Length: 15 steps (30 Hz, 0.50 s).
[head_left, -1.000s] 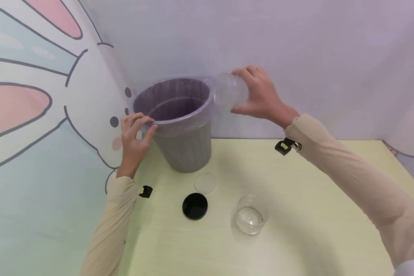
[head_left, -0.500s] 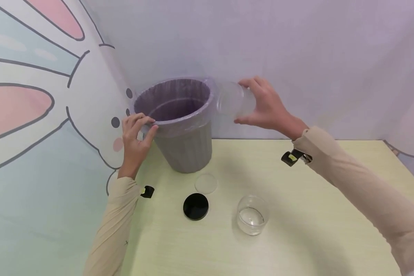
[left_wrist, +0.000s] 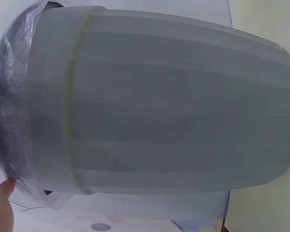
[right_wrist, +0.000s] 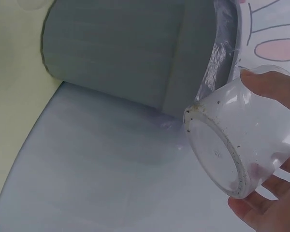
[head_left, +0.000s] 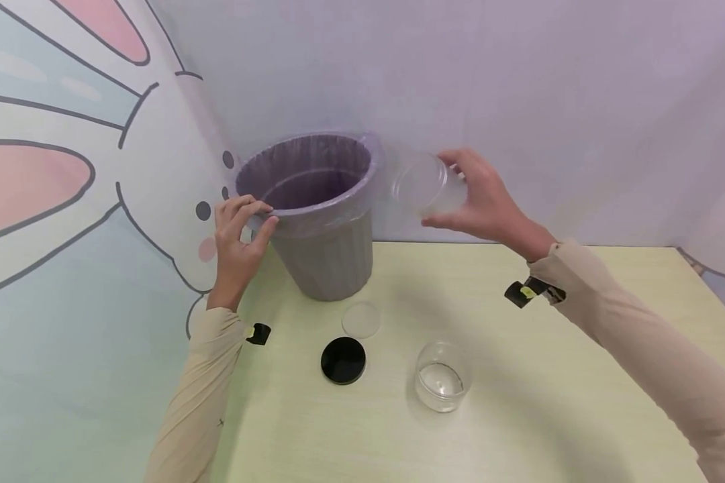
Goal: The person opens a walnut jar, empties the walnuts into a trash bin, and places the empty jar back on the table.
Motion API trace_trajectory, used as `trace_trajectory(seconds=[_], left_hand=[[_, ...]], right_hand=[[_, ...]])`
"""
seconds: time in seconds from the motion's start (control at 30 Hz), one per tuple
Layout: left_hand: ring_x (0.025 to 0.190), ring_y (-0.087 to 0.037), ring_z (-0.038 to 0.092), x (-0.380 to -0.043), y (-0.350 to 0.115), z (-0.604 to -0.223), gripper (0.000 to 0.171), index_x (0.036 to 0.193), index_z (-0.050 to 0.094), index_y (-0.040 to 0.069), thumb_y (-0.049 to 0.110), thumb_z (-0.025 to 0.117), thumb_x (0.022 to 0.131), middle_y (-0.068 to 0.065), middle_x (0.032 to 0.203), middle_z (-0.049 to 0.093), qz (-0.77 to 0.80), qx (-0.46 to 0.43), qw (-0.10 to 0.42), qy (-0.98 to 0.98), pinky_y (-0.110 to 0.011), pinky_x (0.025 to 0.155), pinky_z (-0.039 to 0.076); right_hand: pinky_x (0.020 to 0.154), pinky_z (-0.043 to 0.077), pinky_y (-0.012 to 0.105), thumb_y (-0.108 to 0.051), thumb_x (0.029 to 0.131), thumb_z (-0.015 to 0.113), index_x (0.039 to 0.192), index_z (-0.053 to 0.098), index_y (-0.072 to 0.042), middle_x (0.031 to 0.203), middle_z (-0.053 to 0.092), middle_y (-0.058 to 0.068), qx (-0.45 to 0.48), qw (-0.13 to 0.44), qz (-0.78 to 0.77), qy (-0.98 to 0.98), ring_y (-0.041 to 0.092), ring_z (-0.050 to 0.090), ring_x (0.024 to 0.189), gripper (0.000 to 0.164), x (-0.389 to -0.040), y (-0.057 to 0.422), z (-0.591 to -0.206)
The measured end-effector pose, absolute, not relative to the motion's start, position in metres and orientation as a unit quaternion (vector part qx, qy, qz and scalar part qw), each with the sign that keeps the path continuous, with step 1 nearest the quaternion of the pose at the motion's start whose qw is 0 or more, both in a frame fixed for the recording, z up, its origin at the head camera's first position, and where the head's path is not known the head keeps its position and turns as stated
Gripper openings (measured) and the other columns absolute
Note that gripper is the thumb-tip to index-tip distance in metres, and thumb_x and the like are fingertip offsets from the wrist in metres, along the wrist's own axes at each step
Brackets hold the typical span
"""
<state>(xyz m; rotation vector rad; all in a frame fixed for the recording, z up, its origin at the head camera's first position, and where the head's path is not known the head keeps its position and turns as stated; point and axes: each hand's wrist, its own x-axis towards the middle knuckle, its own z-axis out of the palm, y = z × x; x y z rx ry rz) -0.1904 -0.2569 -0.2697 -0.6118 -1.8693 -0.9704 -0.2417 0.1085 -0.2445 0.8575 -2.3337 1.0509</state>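
Observation:
My left hand [head_left: 237,248] pinches the near-left rim of a grey trash can [head_left: 332,258], fingertips and thumb on the purple plastic liner [head_left: 332,213] folded over it. In the left wrist view, the can's ribbed side fills most of the picture. Just right of the can, my right hand [head_left: 486,198] holds a clear plastic jar [head_left: 423,184] tilted in the air, apart from the rim in the head view. Dark specks dot the lower edge of this jar [right_wrist: 222,145] in the right wrist view.
A second clear container [head_left: 441,379] stands on the pale table [head_left: 550,376]. Left of it lie a black lid [head_left: 343,360] and a clear disc [head_left: 361,320]. A wall with a rabbit drawing [head_left: 157,161] borders the left, and a plain backdrop [head_left: 519,80] hangs behind.
My right hand has moved the jar right and downward, away from the can's rim. The left hand keeps its place on the rim.

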Motion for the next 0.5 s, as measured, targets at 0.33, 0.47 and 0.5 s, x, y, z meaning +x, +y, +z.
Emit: trace_trajectory(seconds=[0.33, 0.47, 0.5], left_hand=[[0.102, -0.036, 0.041, -0.187, -0.257, -0.268, 0.014, 0.090, 0.065, -0.011, -0.011, 0.067, 0.077, -0.029, 0.096, 0.055, -0.405, -0.246, 0.449, -0.758, -0.034, 0.097, 0.027], [0.103, -0.034, 0.041, -0.186, -0.258, -0.268, 0.014, 0.091, 0.065, -0.011, -0.011, 0.068, 0.077, -0.028, 0.097, 0.055, -0.407, -0.240, 0.444, -0.761, -0.034, 0.097, 0.027], [0.103, -0.033, 0.042, -0.186, -0.258, -0.268, 0.014, 0.091, 0.065, -0.010, -0.010, 0.068, 0.078, -0.028, 0.098, 0.056, -0.408, -0.237, 0.443, -0.762, -0.034, 0.098, 0.027]], right_hand=[[0.083, 0.042, 0.041, -0.020, 0.050, 0.094, 0.124, 0.051, -0.006, 0.117, 0.055, 0.005, 0.308, 0.208, 0.399, -0.838, 0.022, 0.052, 0.100, 0.087, -0.234, 0.114, -0.265], [0.083, 0.043, 0.042, -0.021, 0.049, 0.094, 0.124, 0.051, -0.005, 0.117, 0.056, 0.005, 0.303, 0.198, 0.412, -0.836, 0.023, 0.053, 0.101, 0.088, -0.227, 0.116, -0.275], [0.083, 0.043, 0.042, -0.020, 0.049, 0.094, 0.124, 0.051, -0.006, 0.117, 0.056, 0.005, 0.300, 0.196, 0.416, -0.836, 0.023, 0.053, 0.101, 0.087, -0.226, 0.117, -0.277]])
